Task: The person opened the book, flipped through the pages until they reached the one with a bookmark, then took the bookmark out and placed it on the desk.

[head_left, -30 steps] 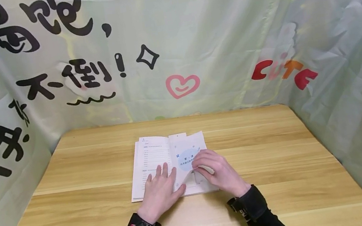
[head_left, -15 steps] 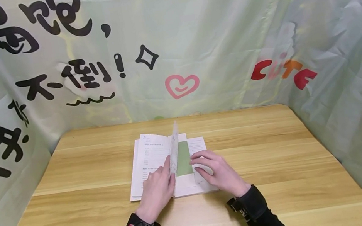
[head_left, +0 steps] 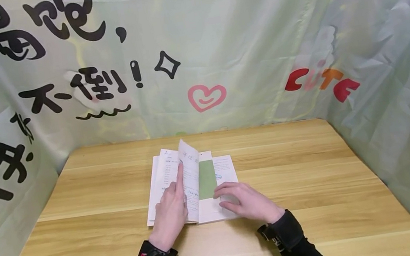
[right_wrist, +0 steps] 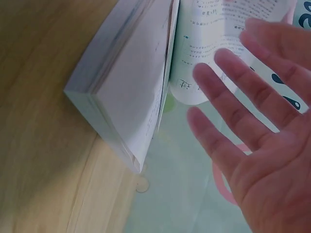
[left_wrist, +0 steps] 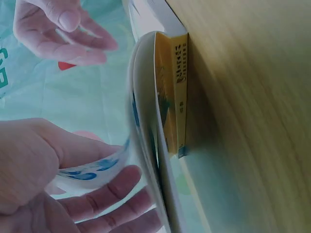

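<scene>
Head view: a book (head_left: 209,210) lies open near the far edge of the worktop (head_left: 318,195); the left hand (head_left: 170,213) touches a raised page (head_left: 191,174), while the right hand (head_left: 245,199) rests just right of it. Left wrist view: thumb and fingers stand apart, the page bowed between; it seems thin, easily creased, best taken by its outer edge. Right wrist view: fingers spread, holding nothing.

There's wide room along the worktop (head_left: 308,183) either side of the open book (head_left: 211,212), but a raised page (head_left: 192,178) bars the way between left grip (head_left: 171,213) and right grip (head_left: 245,199).
</scene>
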